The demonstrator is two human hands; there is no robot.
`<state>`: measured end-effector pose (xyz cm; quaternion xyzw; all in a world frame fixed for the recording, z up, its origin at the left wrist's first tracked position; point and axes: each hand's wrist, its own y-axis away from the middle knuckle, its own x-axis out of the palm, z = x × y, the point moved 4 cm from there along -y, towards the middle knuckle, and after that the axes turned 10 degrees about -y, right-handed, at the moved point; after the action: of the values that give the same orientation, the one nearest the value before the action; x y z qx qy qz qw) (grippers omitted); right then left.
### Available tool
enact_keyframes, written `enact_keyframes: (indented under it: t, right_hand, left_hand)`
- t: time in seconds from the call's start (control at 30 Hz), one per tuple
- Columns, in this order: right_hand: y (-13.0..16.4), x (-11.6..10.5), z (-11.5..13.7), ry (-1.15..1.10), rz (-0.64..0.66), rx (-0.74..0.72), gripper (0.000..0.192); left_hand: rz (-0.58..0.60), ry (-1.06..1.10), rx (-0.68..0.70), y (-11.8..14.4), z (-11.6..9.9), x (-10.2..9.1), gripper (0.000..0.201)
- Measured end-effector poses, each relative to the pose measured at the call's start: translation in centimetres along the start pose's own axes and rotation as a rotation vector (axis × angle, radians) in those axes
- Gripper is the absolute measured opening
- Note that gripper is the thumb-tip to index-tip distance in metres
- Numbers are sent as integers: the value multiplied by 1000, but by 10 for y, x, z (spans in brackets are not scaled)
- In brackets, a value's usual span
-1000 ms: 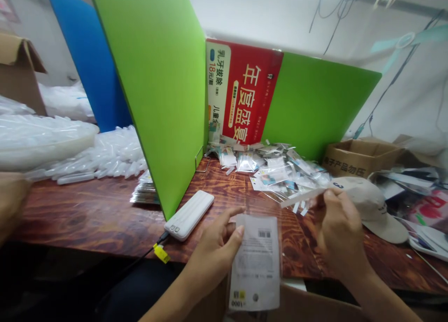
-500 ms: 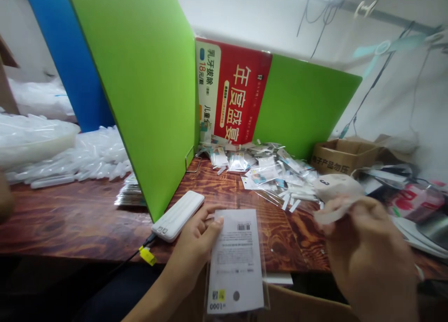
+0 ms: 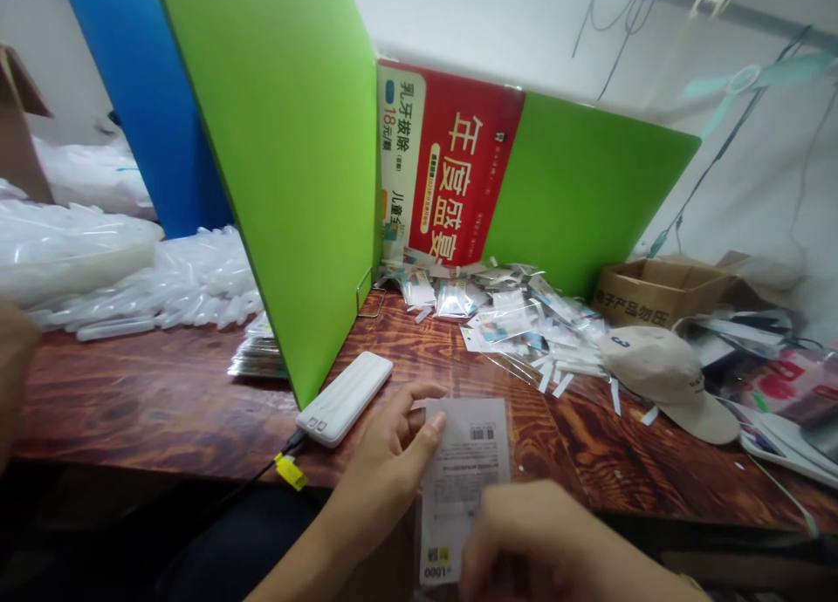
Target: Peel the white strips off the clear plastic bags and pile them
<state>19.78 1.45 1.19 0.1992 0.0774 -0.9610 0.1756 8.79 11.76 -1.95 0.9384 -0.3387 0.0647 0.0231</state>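
Note:
My left hand [image 3: 399,445] is closed on the upper left edge of a clear plastic packet with a white printed card [image 3: 458,462] inside, thumb on top. The packet hangs partly over the table's front edge. My right hand [image 3: 530,541], blurred, is over the packet's lower right corner with its fingers curled. Its fingertips are hidden, so what they hold cannot be made out. Beside my left hand lies a white power bank [image 3: 346,397] with a cable plugged in. Beyond the packet is a heap of similar card packets [image 3: 517,314] with loose white strips.
A green panel [image 3: 281,166] stands upright left of the power bank. Behind it lie many clear plastic tubes [image 3: 189,279] and a packet stack [image 3: 258,349]. To the right are a beige cap [image 3: 661,366] and a cardboard box [image 3: 661,292]. Another person's hand [image 3: 13,366] shows at the left edge.
My right hand has moved left and down from in front of the cap to the packet's lower corner. The pale strip it held is out of sight. The cap is now uncovered.

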Motion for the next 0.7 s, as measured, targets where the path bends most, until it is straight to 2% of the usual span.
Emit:
enact_keyframes:
  t: [0.13,0.17,0.2,0.23,0.3,0.37,0.4,0.53,0.7]
  right_hand:
    - [5,-44,-16,25,-749,43,23]
    - [8,-53,-21,35,-876,63,27]
    - [9,-61,-26,14,-939,92,34]
    - [8,-66,-30,-44,-932,125,40]
    - [3,-70,-39,-240,-786,198,46]
    - [-1,-69,-41,-425,-629,247,44]
    - [-2,-68,-41,-489,-594,255,41]
    - [1,-70,-40,-657,-658,218,29]
    - [3,-72,-44,-726,-673,250,16]
  left_hand:
    - [45,4,59,1,-1,0,48]
    - [53,16,70,1,-1,0,48]
    - [62,28,79,1,0,0,47]
    - [69,42,83,1,1,-1,46]
    - [83,62,78,0,2,0,43]
    - [88,75,54,0,4,0,41]
    - [85,82,36,-1,5,0,41]
    - [55,153,-48,-1,9,1,38]
    - [78,209,-47,1,10,1,32]
